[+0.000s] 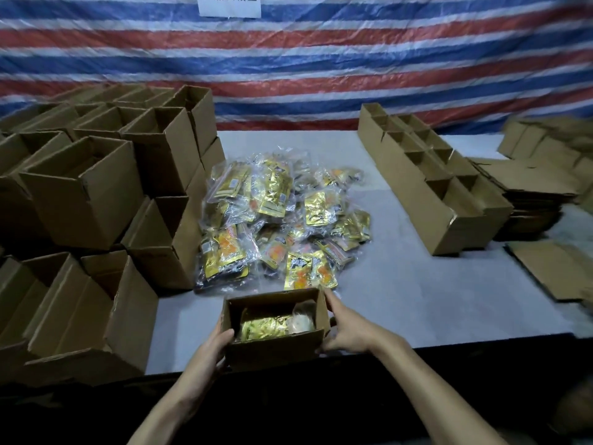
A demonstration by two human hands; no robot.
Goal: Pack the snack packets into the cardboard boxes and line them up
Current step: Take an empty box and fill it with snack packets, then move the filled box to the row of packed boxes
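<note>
Box: small open cardboard box point(272, 348) at the near edge of the tabletop point(401, 284), held between both hands.
Left hand: left hand point(213, 343) grips the box's left wall, thumb hooked over the rim into the opening.
Right hand: right hand point(345, 332) holds the right wall, fingers point(330, 301) laid along it and the lower ones curled round the near corner.
In the box: a gold packet point(266, 327) lying flat, with a pale one beside it on the right.
Pile: loose gold snack packets point(279, 220) heaped mid-tabletop, just beyond the box.
Left side: open empty boxes point(83, 194) stacked in tiers.
Right side: a double row of small boxes point(417, 187) running away from the viewer; flat cardboard point(529, 187) stacked beyond it.
Backdrop: a red, white and blue striped tarp point(321, 59) with a white sign point(228, 6) at the top.
</note>
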